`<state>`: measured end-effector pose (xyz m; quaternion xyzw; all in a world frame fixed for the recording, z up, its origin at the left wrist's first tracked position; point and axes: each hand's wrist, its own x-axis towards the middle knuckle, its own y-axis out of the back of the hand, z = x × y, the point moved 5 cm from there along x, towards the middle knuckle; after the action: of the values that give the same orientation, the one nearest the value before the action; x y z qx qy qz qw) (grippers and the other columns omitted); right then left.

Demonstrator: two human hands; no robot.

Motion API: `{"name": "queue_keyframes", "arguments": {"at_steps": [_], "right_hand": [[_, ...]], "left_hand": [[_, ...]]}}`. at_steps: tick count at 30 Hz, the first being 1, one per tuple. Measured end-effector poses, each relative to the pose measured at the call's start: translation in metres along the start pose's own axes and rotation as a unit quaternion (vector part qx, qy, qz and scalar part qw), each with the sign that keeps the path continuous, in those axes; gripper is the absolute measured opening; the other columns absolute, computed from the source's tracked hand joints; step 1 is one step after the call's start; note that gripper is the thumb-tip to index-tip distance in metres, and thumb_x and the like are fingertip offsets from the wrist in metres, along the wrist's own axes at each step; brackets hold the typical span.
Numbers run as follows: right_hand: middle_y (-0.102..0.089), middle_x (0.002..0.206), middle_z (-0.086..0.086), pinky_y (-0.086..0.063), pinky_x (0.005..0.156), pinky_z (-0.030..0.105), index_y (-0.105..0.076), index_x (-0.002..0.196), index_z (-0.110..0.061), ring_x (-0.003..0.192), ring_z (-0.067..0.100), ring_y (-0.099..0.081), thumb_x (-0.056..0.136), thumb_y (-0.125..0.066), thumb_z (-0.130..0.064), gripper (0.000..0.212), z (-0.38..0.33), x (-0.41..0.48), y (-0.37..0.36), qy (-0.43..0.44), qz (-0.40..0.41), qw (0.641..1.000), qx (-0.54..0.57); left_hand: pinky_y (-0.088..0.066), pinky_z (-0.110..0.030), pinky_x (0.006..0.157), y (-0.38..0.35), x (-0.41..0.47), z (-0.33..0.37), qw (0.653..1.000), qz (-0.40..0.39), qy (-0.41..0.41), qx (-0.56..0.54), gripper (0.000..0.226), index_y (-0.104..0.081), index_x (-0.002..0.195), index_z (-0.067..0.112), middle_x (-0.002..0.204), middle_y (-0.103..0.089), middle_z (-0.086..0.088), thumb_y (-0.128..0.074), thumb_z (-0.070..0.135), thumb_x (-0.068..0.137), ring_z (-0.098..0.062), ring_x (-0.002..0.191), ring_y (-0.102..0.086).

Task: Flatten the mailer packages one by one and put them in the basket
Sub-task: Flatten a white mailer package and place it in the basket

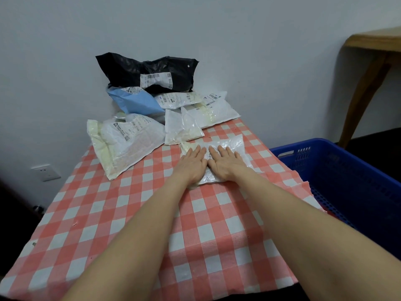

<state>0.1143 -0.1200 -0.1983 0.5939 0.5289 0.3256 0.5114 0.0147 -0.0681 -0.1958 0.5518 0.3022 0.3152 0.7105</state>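
A small white mailer package (235, 144) lies on the red-and-white checked tablecloth (130, 213). My left hand (192, 164) and my right hand (226, 164) press flat on it side by side, fingers straight and pointing away from me. Behind it, against the wall, lies a pile of several more mailers: a black one (134, 70) at the back, a blue one (138, 101), and white ones (125, 144) (184, 127) (217, 111) in front. The blue plastic basket (347, 170) stands to the right of the table, below its edge.
A white wall rises behind the table, with a wall socket (45, 171) low on the left. A wooden table (373, 61) stands at the far right behind the basket. The cloth's right edge hangs over the basket's rim.
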Motion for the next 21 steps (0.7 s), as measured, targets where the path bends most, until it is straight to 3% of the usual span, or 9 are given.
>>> {"name": "queue_keyframes", "arguments": {"at_steps": [5,7,10,13,17,21], "right_hand": [[0.001,0.162,0.005,-0.002,0.119,0.045,0.0,0.155,-0.027,0.149,0.027,0.001,0.102,-0.015,-0.039,0.056,0.0,0.001,0.004,-0.002,-0.013,1.0,0.014],[-0.014,0.16,0.006,-0.016,0.117,0.046,-0.012,0.154,-0.025,0.145,0.03,-0.015,0.102,-0.016,-0.038,0.054,0.0,0.001,0.014,-0.001,0.011,1.0,0.025],[-0.028,0.154,0.008,-0.029,0.109,0.045,-0.026,0.15,-0.017,0.137,0.031,-0.029,0.102,-0.02,-0.032,0.05,0.004,0.003,0.036,-0.015,0.101,0.994,0.043],[-0.013,0.16,0.006,-0.018,0.118,0.044,-0.015,0.153,-0.013,0.147,0.029,-0.009,0.102,-0.022,-0.031,0.054,0.006,0.015,0.041,-0.014,0.103,0.994,0.04],[0.0,0.162,0.004,-0.003,0.12,0.045,-0.005,0.155,-0.013,0.148,0.028,0.008,0.102,-0.019,-0.032,0.058,0.004,0.031,0.036,-0.008,0.058,0.998,0.025],[0.001,0.162,0.005,0.0,0.12,0.047,-0.005,0.155,-0.017,0.148,0.028,0.012,0.103,-0.013,-0.036,0.056,0.003,0.039,0.025,-0.01,0.021,1.0,0.018]], "left_hand": [[-0.006,-0.034,0.12,0.005,0.003,0.001,1.0,-0.005,-0.007,0.013,0.05,-0.011,0.153,0.016,0.161,-0.006,-0.006,-0.015,0.025,0.104,-0.021,0.147,-0.007],[-0.019,-0.036,0.115,0.015,0.003,0.004,1.0,0.008,-0.001,0.024,0.048,-0.027,0.149,0.016,0.156,-0.023,-0.008,-0.018,0.025,0.103,-0.025,0.142,-0.023],[-0.035,-0.041,0.103,0.035,0.008,0.002,0.995,0.09,0.021,0.036,0.042,-0.049,0.133,0.015,0.139,-0.045,-0.01,-0.024,0.026,0.101,-0.028,0.126,-0.042],[-0.03,-0.039,0.11,0.045,0.018,-0.002,0.989,0.138,0.014,0.047,0.044,-0.039,0.143,0.017,0.145,-0.04,-0.006,-0.028,0.024,0.101,-0.024,0.134,-0.033],[-0.015,-0.039,0.118,0.042,0.036,0.001,0.996,0.079,0.0,0.05,0.049,-0.023,0.15,0.014,0.157,-0.021,-0.006,-0.025,0.026,0.103,-0.024,0.146,-0.012],[-0.01,-0.041,0.119,0.03,0.045,0.004,0.998,0.035,0.0,0.049,0.049,-0.018,0.152,0.018,0.159,-0.015,-0.004,-0.018,0.03,0.104,-0.024,0.147,-0.008]]}}
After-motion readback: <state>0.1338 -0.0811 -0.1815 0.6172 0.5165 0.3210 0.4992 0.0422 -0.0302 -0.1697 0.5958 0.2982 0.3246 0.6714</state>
